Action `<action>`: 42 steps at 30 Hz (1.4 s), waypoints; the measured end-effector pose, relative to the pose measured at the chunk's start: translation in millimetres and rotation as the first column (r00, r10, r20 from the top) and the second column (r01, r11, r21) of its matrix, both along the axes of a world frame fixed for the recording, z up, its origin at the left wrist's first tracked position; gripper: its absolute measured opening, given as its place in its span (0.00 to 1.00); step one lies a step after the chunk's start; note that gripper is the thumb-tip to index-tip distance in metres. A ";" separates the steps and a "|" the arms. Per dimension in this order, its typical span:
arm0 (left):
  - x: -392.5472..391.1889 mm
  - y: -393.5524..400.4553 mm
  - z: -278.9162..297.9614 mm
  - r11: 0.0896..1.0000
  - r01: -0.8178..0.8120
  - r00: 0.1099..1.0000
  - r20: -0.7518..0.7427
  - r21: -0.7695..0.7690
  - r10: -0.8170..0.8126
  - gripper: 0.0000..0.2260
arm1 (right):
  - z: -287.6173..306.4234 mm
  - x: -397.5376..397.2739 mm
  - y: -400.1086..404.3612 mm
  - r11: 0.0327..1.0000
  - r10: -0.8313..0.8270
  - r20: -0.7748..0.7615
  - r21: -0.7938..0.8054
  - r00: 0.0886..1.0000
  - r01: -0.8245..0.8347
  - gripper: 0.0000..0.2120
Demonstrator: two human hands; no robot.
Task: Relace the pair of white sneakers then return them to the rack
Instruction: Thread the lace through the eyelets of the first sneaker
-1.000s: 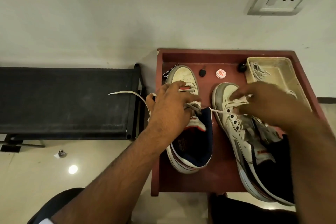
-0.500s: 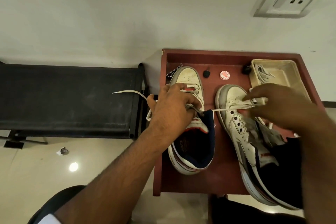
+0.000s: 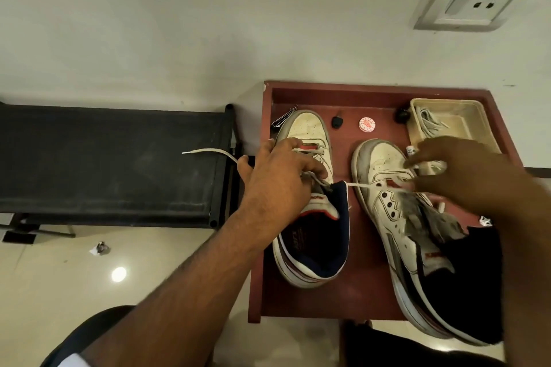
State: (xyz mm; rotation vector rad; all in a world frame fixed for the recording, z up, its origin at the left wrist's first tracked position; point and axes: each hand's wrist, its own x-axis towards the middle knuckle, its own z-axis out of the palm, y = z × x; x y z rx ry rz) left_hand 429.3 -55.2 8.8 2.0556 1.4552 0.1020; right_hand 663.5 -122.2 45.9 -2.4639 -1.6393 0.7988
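While left hand [image 3: 280,179] pinches lace [image 3: 369,185] at sneaker [image 3: 310,202], right hand [image 3: 465,176] pinches its end.

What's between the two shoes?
In the head view, bare red table, crossed by a taut white lace running from left sneaker toward right sneaker.

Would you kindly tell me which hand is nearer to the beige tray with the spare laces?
Right. The right hand overlaps the near edge of the beige tray; the left hand sits across the table on the left sneaker.
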 end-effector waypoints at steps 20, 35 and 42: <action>-1.8 0.5 -1.0 0.999 0.015 0.999 -0.031 0.037 -0.014 0.15 | -0.4 23.2 -2.0 0.869 -0.349 -0.164 0.312 0.923 0.384 0.06; -11.4 5.3 -0.5 0.998 -0.050 0.995 0.079 -0.046 0.054 0.28 | -22.3 -22.1 12.7 0.996 0.093 -0.124 0.006 0.988 -0.093 0.05; -11.2 9.5 -2.0 0.964 -0.239 0.823 0.503 -0.119 0.266 0.12 | 32.3 -25.4 1.0 0.989 -0.024 -0.418 0.122 0.908 0.082 0.13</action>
